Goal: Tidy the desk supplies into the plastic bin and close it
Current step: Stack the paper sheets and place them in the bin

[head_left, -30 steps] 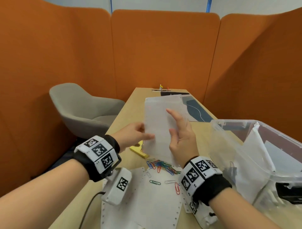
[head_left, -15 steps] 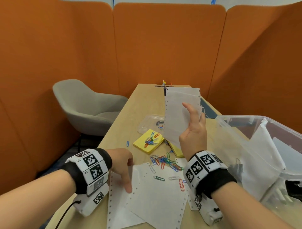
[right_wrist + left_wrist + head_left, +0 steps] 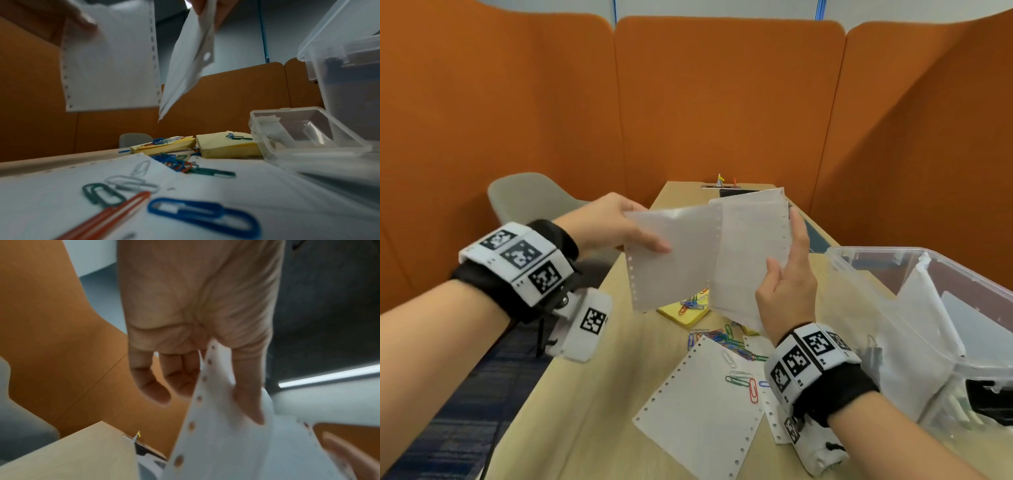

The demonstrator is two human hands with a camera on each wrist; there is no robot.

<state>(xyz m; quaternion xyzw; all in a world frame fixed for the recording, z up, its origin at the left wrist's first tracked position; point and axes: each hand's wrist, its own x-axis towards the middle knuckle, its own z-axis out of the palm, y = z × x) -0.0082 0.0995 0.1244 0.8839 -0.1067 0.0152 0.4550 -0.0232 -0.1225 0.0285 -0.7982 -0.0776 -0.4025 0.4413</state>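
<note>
Both hands pinch paper above the desk: left hand (image 3: 613,229) one perforated sheet (image 3: 671,260), right hand (image 3: 787,291) a small stack (image 3: 750,253). Merging carelessly could spill sheets short of the bin (image 3: 866,294).

Matt paper sheet (image 3: 671,260) — glossy clear plastic bin (image 3: 866,274).

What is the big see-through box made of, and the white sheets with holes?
The clear bin looks like glossy hard plastic: you see through its walls. The white hole-edged sheets look like thin matte paper, since they bend and let light through.
</note>
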